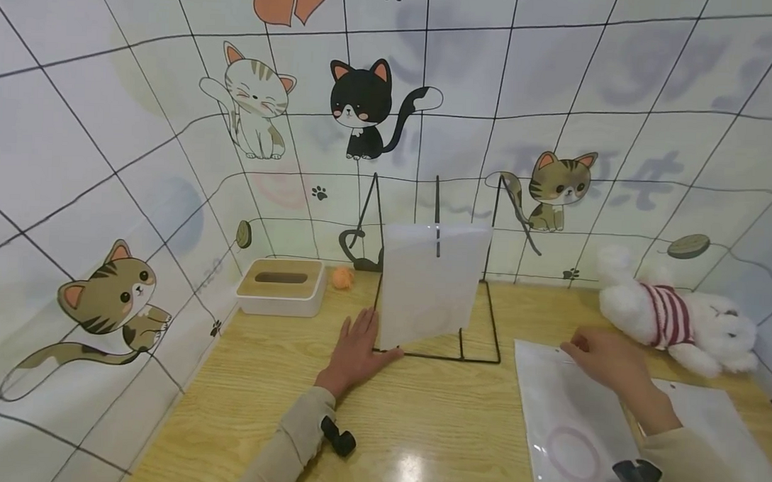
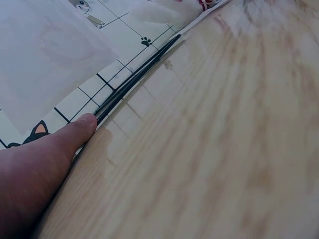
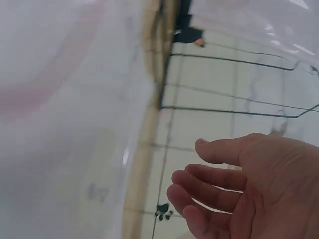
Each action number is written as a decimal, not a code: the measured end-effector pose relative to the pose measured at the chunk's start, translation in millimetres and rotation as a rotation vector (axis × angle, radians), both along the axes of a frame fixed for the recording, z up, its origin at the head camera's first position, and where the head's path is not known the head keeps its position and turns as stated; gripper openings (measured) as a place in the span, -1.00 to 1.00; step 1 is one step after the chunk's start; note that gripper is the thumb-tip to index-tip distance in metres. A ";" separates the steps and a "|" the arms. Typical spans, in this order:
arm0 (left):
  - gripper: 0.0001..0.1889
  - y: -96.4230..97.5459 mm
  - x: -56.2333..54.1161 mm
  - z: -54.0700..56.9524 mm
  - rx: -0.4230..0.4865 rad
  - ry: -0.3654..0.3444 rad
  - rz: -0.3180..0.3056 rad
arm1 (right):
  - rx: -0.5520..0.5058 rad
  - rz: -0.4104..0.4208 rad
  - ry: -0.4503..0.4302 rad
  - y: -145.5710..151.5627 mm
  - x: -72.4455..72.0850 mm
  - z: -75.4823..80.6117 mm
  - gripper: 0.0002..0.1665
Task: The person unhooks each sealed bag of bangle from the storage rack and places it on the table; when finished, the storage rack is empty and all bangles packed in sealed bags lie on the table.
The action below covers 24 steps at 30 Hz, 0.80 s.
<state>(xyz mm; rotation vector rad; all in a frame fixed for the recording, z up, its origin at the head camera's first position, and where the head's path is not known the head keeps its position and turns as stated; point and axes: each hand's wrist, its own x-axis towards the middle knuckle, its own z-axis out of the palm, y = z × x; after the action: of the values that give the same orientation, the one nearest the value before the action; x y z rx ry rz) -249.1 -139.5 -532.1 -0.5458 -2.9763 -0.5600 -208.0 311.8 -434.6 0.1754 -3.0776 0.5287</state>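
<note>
My left hand (image 1: pixel 355 350) rests on the table with its fingers spread. Its thumb touches the front base wire of a black wire display stand (image 1: pixel 493 323). From the stand's middle prong hangs a whitish, translucent plastic bag (image 1: pixel 432 285). On the right, my right hand (image 1: pixel 611 366) hovers at the upper edge of another flat plastic bag (image 1: pixel 565 417), which has a faint pink ring on it. The right wrist view shows that hand (image 3: pixel 259 184) with thumb and loosely bent fingers apart, nothing between them. A further bag (image 1: pixel 705 415) lies partly under the right forearm.
A white tissue box (image 1: pixel 280 305) with a wooden lid stands at the back left, beside a small orange ball (image 1: pixel 342 278). A white plush toy (image 1: pixel 671 315) in a striped shirt lies at the back right. A cat-patterned wall covering (image 1: pixel 468 74) closes off the back.
</note>
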 end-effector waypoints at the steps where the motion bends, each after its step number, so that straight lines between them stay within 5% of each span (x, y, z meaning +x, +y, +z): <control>1: 0.09 -0.1 -0.2 -0.2 -0.003 0.000 0.000 | 0.001 0.010 0.009 -5.7 0.6 2.1 -0.64; 14: 0.09 -2.2 -0.4 0.4 -0.004 -0.012 0.005 | -0.235 0.109 0.158 -80.8 -8.0 17.5 -0.63; 24: 0.09 -1.2 -0.6 -0.2 0.004 0.000 -0.002 | -0.448 0.216 0.189 -123.9 -18.0 26.8 -0.62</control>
<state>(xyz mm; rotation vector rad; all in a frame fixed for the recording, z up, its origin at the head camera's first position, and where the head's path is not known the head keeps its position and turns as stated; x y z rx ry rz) -249.7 -140.7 -532.3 -0.5490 -2.9740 -0.5655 -226.0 187.9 -407.8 0.5150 -2.6874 1.1172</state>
